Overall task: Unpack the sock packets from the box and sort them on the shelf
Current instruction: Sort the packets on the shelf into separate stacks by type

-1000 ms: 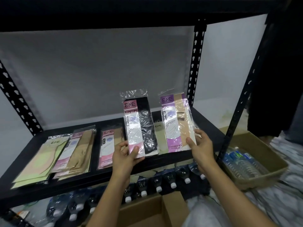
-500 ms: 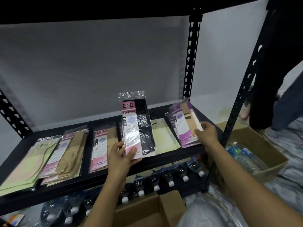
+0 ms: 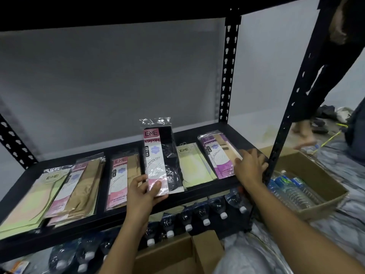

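Observation:
My left hand (image 3: 145, 191) grips the lower end of a pink-and-black sock packet (image 3: 160, 159), held upright over the middle of the black shelf (image 3: 122, 218). My right hand (image 3: 249, 167) rests with relaxed fingers on the lower right corner of a purple packet (image 3: 216, 155) that lies flat at the shelf's right end. Between them lies a pale green packet (image 3: 192, 165). Further left lie a pink packet (image 3: 120, 180), a stack of pink-and-tan packets (image 3: 79, 190) and a green stack (image 3: 35, 198). A cardboard box (image 3: 175, 256) stands open below the shelf.
A black upright post (image 3: 292, 107) stands just right of my right hand. Water bottles (image 3: 205, 214) lie in a row under the shelf. Another cardboard box (image 3: 316, 180) with bottles sits on the floor at the right. A person's hand (image 3: 304, 135) shows beyond the post.
My right hand has brought the purple packet from upright down flat onto the shelf's right end and loosened its hold. The left hand keeps the black packet upright.

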{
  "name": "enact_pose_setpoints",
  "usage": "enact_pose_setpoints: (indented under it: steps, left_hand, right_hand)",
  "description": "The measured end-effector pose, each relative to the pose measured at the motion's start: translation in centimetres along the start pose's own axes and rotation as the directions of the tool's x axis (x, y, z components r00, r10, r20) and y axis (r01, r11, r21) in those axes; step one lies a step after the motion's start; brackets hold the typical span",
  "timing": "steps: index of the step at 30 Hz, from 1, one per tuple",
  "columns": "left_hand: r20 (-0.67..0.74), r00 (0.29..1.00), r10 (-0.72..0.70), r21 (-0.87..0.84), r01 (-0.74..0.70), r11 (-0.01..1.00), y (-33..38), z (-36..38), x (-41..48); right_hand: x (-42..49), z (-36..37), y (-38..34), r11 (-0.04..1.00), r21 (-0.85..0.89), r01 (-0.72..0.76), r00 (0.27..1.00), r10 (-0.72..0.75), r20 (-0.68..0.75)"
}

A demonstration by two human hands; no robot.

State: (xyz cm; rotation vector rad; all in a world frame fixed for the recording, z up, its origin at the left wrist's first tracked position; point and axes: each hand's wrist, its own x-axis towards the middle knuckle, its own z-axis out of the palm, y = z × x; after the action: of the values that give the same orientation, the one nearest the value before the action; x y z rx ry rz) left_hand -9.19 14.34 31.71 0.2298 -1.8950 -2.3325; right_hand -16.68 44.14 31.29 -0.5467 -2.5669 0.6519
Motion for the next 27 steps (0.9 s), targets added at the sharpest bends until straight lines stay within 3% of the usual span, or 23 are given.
enact_pose_setpoints:
  steps: [2, 5, 7, 13, 17, 19, 21, 23, 25, 27]
  left_hand:
    - [0.0, 1.0, -0.003, -0.002, 0.003, 1.0, 0.0, 0.0, 0.0]
    - [0.004, 1.0, -0.007, -0.006, 0.007, 1.0, 0.0, 0.0, -0.1]
    - [-0.002, 1.0, -0.011, -0.003, 0.011, 1.0, 0.0, 0.0, -0.1]
    - [-0.079, 0.996, -0.04, 0.015, 0.042, 0.999, 0.4, -0.1, 0.4]
    - [-0.153, 0.987, -0.053, 0.131, 0.074, 0.989, 1.1, 0.0, 1.5]
    - [-0.177, 0.984, -0.036, 0.293, 0.087, 0.952, 1.8, 0.2, 1.9]
    - [-0.174, 0.985, 0.016, 0.575, 0.088, 0.813, 2.3, 0.5, 2.2]
    - [-0.129, 0.987, 0.093, 0.804, 0.049, 0.592, 2.5, 0.4, 2.5]
    - [-0.111, 0.984, 0.14, 0.913, 0.045, 0.405, 2.2, 0.2, 2.6]
    - [-0.097, 0.981, 0.167, 0.951, 0.041, 0.307, 1.9, 0.0, 2.2]
  right_hand:
    - [-0.4, 0.2, -0.3, 0.996, -0.001, 0.091, 0.996, -0.091, -0.021]
    - [-0.9, 0.7, -0.6, 0.979, -0.049, 0.199, 0.978, -0.195, 0.076]
    - [-1.2, 1.2, -0.4, 0.976, -0.07, 0.207, 0.972, -0.197, 0.13]
    - [-1.6, 1.6, -0.2, 0.977, -0.072, 0.199, 0.975, -0.19, 0.117]
    - [-1.7, 1.6, -0.2, 0.976, -0.081, 0.202, 0.973, -0.191, 0.132]
    - [-1.7, 1.7, -0.1, 0.976, -0.08, 0.204, 0.973, -0.193, 0.128]
    - [-1.8, 1.7, -0.1, 0.975, -0.083, 0.204, 0.973, -0.193, 0.128]
    - [-1.8, 1.7, -0.1, 0.975, -0.088, 0.205, 0.973, -0.193, 0.131]
    - [-1.8, 1.7, -0.1, 0.975, -0.093, 0.204, 0.972, -0.191, 0.135]
    - [-1.8, 1.8, 0.0, 0.975, -0.094, 0.204, 0.972, -0.19, 0.138]
